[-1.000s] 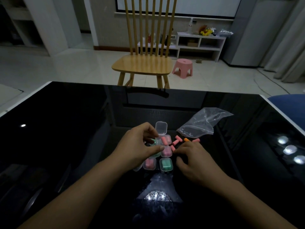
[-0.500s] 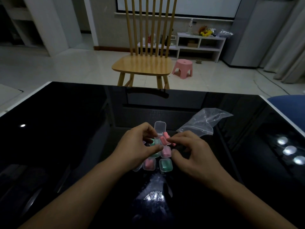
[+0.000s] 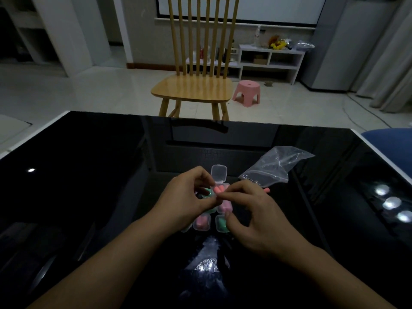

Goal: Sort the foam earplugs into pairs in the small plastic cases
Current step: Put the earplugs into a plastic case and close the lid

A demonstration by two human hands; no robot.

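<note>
1. Nearest us, our two forearms run up from the bottom corners over the black glossy table [image 3: 93, 175], which mirrors a cluster of lamp spots at 6 o'clock of the cases.
2. Our right hand [image 3: 252, 217] has curled fingers; thumb and forefinger pinch together right at the pink earplugs [image 3: 219, 190], though we cannot tell whether they actually grip one. The thumb tip lies over the closed green case [image 3: 221, 224].
3. Our left hand [image 3: 187, 201] curls from 9 o'clock, its fingertips on the rim of the open case [image 3: 219, 187]; its thumb meets the right forefinger just at 6 o'clock of the earplugs.
4. The closed cases are small rounded squares of clear plastic: a pink-filled one [image 3: 202, 222] beside the green one, another pink one [image 3: 225, 206] behind them.
5. The open case holds soft, stubby foam cylinders; its clear lid [image 3: 219, 173] stands upright at 12 o'clock.
6. A loose pink earplug [image 3: 266, 189] peeps out at 2 o'clock of our right hand.
7. Beyond it, a crinkled clear plastic bag [image 3: 276, 167] lies at 1 o'clock.
8. Compared with a second ago, our right hand has come from the loose earplugs by the bag to the open case, now covering most of them.
9. Farthest, a slatted wooden chair [image 3: 196, 85] and a pink stool [image 3: 247, 92] stand on the pale floor.
</note>
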